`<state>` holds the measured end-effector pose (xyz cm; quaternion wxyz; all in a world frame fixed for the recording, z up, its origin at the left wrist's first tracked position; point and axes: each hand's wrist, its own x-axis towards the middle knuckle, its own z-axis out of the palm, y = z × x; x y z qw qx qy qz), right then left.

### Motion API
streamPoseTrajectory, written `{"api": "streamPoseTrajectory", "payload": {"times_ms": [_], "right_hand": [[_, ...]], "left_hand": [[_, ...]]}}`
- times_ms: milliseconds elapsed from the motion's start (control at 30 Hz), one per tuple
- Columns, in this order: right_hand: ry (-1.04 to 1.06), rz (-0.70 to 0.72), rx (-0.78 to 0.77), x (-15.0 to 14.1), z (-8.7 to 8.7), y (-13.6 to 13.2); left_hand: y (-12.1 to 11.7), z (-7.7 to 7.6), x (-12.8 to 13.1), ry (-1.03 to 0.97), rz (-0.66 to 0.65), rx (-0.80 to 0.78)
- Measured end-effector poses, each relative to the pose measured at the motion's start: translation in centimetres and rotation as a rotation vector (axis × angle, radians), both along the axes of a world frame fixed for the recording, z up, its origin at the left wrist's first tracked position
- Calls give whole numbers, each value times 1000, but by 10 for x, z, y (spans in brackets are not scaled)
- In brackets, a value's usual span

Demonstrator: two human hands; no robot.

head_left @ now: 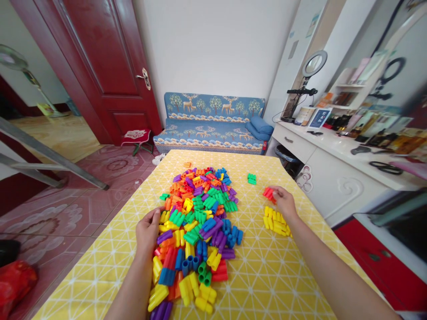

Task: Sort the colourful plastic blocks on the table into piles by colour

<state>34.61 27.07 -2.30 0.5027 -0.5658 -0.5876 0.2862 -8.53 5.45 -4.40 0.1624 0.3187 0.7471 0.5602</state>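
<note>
A big heap of plastic tube-shaped building blocks point(196, 202), in red, orange, yellow, green, blue and purple, covers the left and middle of the table. My left hand point(147, 229) rests against its left edge, beside some yellow blocks point(164, 217), fingers loosely bent and nothing visible in them. To the right of the heap, my right hand point(284, 202) pinches a red block point(269, 194) between thumb and fingers. Just below that hand lies a group of yellow blocks point(276, 221) set close together. A green block point(251, 178) lies apart, farther back.
A yellow cloth with white lines covers the table point(260, 275). One orange block point(187, 165) lies near the far edge. Behind stand a blue patterned sofa point(210, 129) and a red stool point(136, 137). A white dresser point(320, 151) is at right, a metal ladder point(60, 164) at left.
</note>
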Motion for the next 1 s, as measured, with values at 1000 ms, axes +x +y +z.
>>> {"api": "streamPoseTrajectory", "payload": {"times_ms": [1000], "right_hand": [[-837,100,-23,-42,-3,14]], "left_hand": [[1,-1,0,-8,-6,5]]}}
